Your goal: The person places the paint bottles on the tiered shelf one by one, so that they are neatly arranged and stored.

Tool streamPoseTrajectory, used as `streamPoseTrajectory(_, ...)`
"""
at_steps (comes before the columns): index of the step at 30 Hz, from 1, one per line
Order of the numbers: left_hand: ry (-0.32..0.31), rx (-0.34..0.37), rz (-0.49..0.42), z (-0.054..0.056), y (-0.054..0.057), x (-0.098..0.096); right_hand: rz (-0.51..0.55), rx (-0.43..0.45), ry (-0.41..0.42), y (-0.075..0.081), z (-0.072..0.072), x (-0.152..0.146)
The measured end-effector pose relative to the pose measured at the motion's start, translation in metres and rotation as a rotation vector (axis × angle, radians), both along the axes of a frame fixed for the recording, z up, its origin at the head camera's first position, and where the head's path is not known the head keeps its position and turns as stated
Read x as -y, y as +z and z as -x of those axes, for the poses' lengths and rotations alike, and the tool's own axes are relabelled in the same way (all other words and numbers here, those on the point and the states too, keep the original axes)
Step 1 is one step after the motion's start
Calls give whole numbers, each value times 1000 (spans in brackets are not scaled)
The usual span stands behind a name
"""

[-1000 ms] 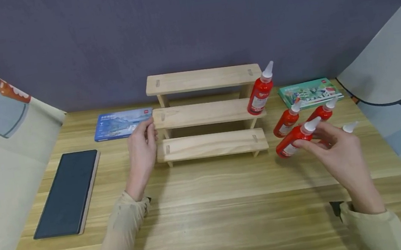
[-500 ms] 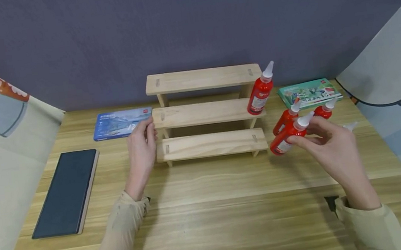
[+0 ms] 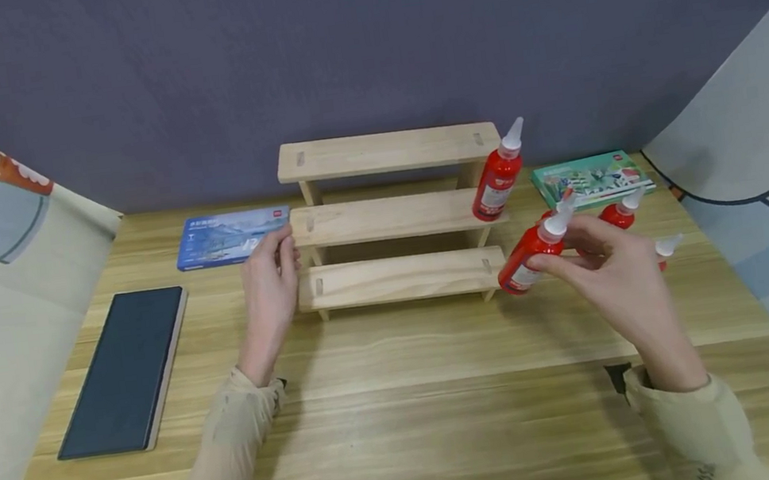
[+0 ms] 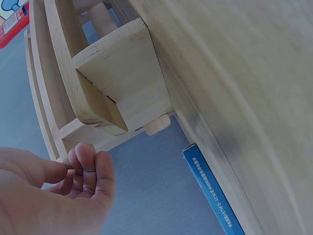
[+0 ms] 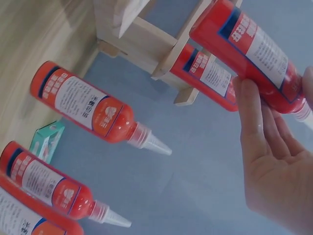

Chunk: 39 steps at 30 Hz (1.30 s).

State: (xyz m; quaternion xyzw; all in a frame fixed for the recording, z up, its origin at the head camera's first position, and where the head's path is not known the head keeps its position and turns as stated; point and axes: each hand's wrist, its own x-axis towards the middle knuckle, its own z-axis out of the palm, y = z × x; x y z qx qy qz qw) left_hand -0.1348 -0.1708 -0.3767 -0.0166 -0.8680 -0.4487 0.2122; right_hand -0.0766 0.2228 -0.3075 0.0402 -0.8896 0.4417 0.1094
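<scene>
My right hand (image 3: pixel 614 268) holds a red squeeze bottle (image 3: pixel 529 258) with a white pointed nozzle, pinched between thumb and fingers. The bottle hangs tilted, in front of the right end of the lowest step of a three-tier wooden shelf (image 3: pixel 403 278). Its label shows in the right wrist view, where the held bottle (image 5: pixel 254 54) is seen close. My left hand (image 3: pixel 270 278) stays at the left end of the middle step, thumb and fingertips pinching its edge; in the left wrist view the left hand (image 4: pixel 63 191) covers that contact. Another red bottle (image 3: pixel 497 184) stands on the middle step's right end.
More red bottles (image 3: pixel 618 216) stand on the table right of the shelf, partly behind my right hand. Behind them lies a green box (image 3: pixel 593 178). A blue box (image 3: pixel 226 239) and a dark notebook (image 3: pixel 123 372) lie left. A dark wall (image 3: pixel 361 51) rises behind.
My right hand has carried the red squeeze bottle leftward and slightly up, closer to the lowest step's right end. My left hand stays in place at the shelf.
</scene>
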Motion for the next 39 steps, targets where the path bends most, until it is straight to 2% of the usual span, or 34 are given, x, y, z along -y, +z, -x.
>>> streamPoseTrajectory(5, 3, -15, 8, 1, -1, 0, 20, -44, 27, 2, 4, 8)
streamPoseTrajectory(18, 6, -21, 17, 1, -1, 0, -13, -61, 53, 10, 19, 31)
streamPoseTrajectory(30, 10, 15, 11, 0, 0, 0, 69, -73, 148, 12, 39, 53)
streamPoseTrajectory(39, 13, 15, 22, 1, 0, 0, 73, -68, 135, 16, 52, 70)
